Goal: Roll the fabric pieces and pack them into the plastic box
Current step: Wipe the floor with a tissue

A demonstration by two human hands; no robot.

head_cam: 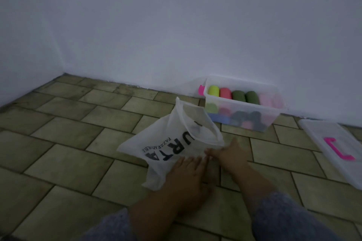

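A clear plastic box (252,112) stands against the white wall, holding several fabric rolls (238,95) in yellow, red, green and pink, with darker ones below. A white cloth bag (172,143) with black lettering lies open-mouthed on the tiled floor in front of the box. My left hand (188,170) rests flat on the bag's near edge, fingers straight. My right hand (227,152) pinches the bag's right corner by its mouth. What is inside the bag is hidden.
The box's clear lid (333,148) with a pink handle lies on the floor at the right. A pink clip (201,89) shows at the box's left end. Greenish floor tiles (68,133) stretch to the left up to the wall corner.
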